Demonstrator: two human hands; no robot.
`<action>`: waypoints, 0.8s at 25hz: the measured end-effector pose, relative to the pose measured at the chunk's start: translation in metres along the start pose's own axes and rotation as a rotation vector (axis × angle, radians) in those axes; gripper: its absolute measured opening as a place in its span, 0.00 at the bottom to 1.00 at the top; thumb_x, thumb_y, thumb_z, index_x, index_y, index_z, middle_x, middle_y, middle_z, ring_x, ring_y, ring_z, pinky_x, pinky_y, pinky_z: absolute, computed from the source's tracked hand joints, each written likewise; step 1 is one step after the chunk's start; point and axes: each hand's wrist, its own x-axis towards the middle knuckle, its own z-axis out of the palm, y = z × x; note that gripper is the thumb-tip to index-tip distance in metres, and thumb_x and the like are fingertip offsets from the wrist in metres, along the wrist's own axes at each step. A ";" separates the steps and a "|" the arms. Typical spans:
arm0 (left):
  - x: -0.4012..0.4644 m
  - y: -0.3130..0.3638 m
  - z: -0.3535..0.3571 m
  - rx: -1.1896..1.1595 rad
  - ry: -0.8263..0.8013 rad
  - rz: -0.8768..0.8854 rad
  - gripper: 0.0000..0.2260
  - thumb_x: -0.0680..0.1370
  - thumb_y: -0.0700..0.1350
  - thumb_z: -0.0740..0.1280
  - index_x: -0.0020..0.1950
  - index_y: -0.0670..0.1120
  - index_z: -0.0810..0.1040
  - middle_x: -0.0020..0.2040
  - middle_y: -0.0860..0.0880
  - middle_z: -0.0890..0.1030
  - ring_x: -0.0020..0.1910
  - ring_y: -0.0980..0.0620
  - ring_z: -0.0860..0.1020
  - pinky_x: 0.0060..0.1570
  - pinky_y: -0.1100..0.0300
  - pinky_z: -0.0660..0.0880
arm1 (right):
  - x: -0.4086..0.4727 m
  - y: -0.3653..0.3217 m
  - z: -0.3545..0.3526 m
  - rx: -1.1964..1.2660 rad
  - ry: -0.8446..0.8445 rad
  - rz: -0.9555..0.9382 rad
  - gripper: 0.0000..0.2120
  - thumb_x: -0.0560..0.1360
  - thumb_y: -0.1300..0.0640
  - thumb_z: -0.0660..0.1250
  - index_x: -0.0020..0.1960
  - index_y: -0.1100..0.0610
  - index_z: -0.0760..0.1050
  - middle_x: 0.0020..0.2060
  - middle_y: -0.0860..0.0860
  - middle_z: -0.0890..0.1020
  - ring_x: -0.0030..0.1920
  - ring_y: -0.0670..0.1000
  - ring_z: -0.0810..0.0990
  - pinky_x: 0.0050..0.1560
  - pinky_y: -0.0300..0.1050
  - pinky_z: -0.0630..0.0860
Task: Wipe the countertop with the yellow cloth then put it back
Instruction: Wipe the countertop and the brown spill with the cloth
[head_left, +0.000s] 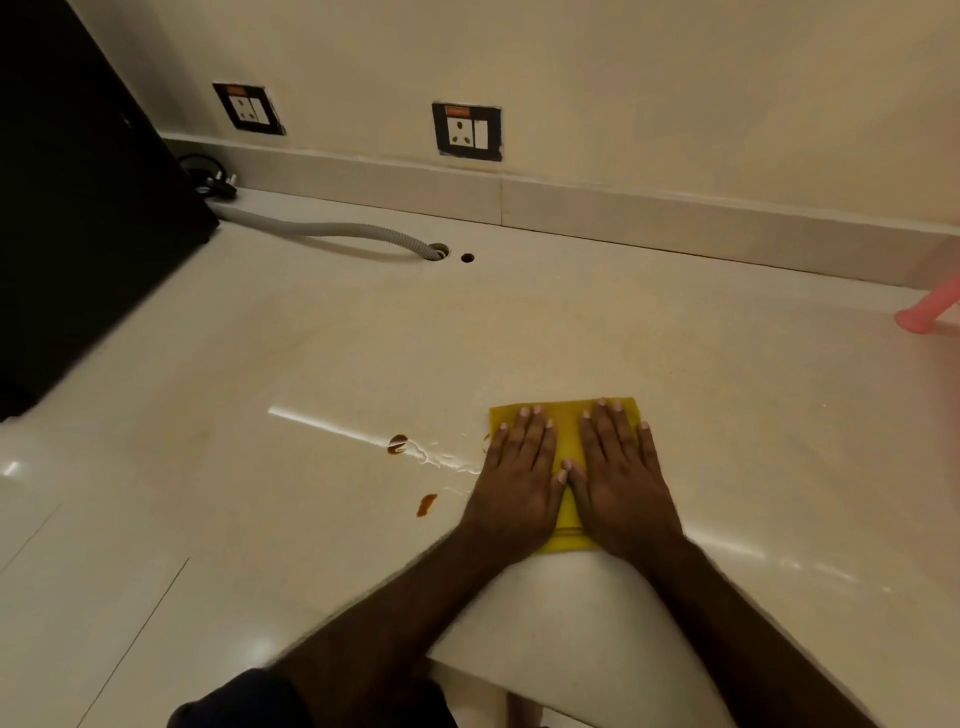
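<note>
Cream countertop (675, 364) is glossy, with wet streaks left of the work area. The yellow cloth (567, 415) lies flat near the front edge. Left hand (519, 483) and right hand (621, 478) press on it, palms down, fingers spread, clasping nothing. Two brown stains (398, 444) remain just left. Recommended: keep even pressure and sweep leftward across both.

The glossy, smooth stone-like countertop (311, 374) is reflecting light, while the matt yellow cloth (566, 415) is looking finely textured.
</note>
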 end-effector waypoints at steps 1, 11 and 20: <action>-0.012 -0.002 -0.001 -0.001 -0.011 -0.023 0.29 0.88 0.53 0.49 0.84 0.39 0.51 0.86 0.39 0.50 0.85 0.41 0.45 0.84 0.41 0.49 | -0.004 -0.006 0.000 0.002 -0.007 -0.036 0.37 0.83 0.40 0.40 0.85 0.61 0.54 0.85 0.61 0.54 0.86 0.61 0.49 0.85 0.66 0.53; -0.064 0.032 0.013 0.019 0.000 -0.044 0.31 0.87 0.57 0.48 0.85 0.41 0.50 0.86 0.41 0.49 0.85 0.44 0.45 0.83 0.39 0.52 | -0.064 0.015 0.005 0.022 -0.011 -0.078 0.39 0.83 0.34 0.35 0.85 0.58 0.50 0.86 0.56 0.50 0.87 0.58 0.48 0.85 0.67 0.55; -0.134 -0.012 0.002 -0.026 0.016 -0.098 0.28 0.88 0.55 0.48 0.85 0.44 0.51 0.86 0.44 0.48 0.86 0.47 0.44 0.85 0.45 0.49 | -0.066 -0.066 0.017 0.005 -0.055 -0.114 0.36 0.84 0.40 0.44 0.85 0.61 0.53 0.86 0.61 0.52 0.86 0.62 0.48 0.83 0.72 0.57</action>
